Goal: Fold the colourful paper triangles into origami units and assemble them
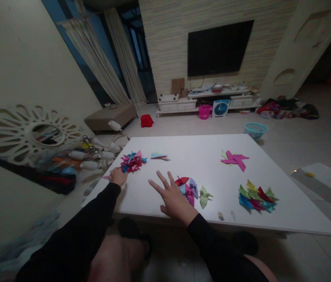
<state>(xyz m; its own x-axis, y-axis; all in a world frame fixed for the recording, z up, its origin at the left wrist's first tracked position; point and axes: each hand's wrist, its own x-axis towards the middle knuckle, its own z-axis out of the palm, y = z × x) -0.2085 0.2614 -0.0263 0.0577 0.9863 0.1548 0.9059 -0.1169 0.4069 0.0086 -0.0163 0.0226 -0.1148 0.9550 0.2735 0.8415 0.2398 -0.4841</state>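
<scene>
Generally, the folded-paper pieces are thin and sharply creased, with pointed wings, and lie in separate groups on a smooth, flat white table [200, 147]. The left hand [118, 177] is at the near side of a dense multicolored pile [132, 161]; its fingertips are obscured, so whether it grasps a piece cannot be determined. The right hand [173, 196] is released, fingers spread, beside the central cluster [193, 187] of red, purple, pink, blue and green pieces; contact cannot be confirmed. A narrow paper stack [160, 156] lies just right of the pile. Toward the table's right side are a flat, angular pink paper shape [235, 158] and, nearer the person, a mixed-color group [257, 197]. Containers on the floor: a round, light-blue basket [255, 133] and a pink bucket [205, 112]; their contents are indistinct.
</scene>
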